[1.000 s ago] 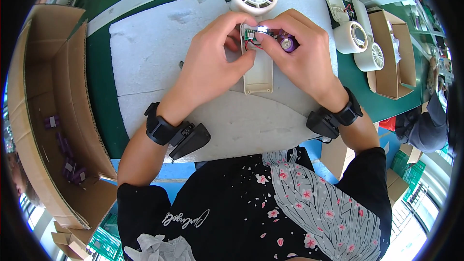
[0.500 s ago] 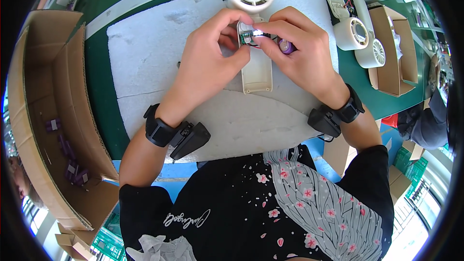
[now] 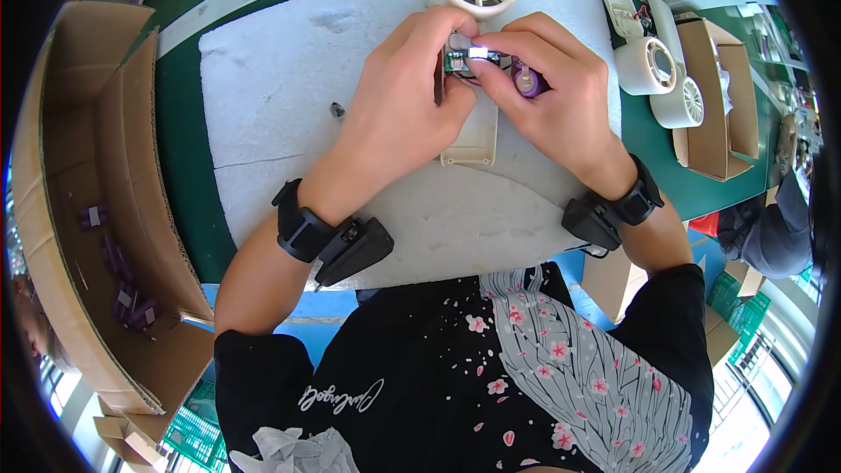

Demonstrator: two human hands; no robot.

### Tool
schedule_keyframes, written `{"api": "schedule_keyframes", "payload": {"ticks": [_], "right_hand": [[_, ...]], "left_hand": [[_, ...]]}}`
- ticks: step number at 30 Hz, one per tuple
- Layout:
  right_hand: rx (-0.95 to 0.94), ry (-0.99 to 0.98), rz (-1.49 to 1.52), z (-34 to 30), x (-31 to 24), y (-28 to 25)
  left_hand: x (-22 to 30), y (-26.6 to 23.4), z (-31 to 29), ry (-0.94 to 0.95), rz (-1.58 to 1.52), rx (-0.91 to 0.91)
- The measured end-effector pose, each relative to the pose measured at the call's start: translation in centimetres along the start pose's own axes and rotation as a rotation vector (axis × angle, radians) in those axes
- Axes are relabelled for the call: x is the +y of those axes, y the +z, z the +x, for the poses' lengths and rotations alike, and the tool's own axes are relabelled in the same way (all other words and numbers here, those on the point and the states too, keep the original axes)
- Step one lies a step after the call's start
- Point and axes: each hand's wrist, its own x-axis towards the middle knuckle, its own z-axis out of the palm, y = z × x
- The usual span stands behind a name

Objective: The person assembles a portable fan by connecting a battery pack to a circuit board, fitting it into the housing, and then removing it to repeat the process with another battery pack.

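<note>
Right hand (image 3: 561,88): grip pinching white component (image 3: 477,52) at circuit board (image 3: 452,62); purple cell (image 3: 528,81) alongside. Left hand (image 3: 399,92): grip pinching cream fan casing (image 3: 470,142), head toward foam sheet's (image 3: 280,88) far edge. Two cream fans (image 3: 644,67): toward worktop's (image 3: 180,166) right edge.

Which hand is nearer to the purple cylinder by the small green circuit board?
The right hand, with the purple cylinder showing between its thumb and forefinger. The left hand is farther away, to the cylinder's left, at the cream plastic casing.
</note>
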Motion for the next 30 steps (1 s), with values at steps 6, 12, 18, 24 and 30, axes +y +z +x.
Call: {"api": "schedule_keyframes", "payload": {"ticks": [6,12,18,24,30], "right_hand": [[-0.01,0.042,-0.051,0.1,-0.2,-0.2],[-0.013,0.011,-0.028,0.0,0.0,-0.2],[0.004,0.01,-0.044,-0.1,-0.3,0.0],[0.001,-0.009,-0.08,-0.1,-0.4,-0.1],[0.009,-0.026,-0.083,0.0,-0.1,-0.1]], "left_hand": [[-0.2,-0.1,0.0,-0.004,0.032,-0.029],[-0.5,-0.7,0.1,-0.059,-0.097,-0.084],[-0.9,-1.1,0.4,-0.081,-0.309,-0.103],[-0.8,-1.1,0.3,-0.146,-0.36,-0.102],[-0.9,-1.2,0.4,-0.167,-0.371,-0.105]]}}
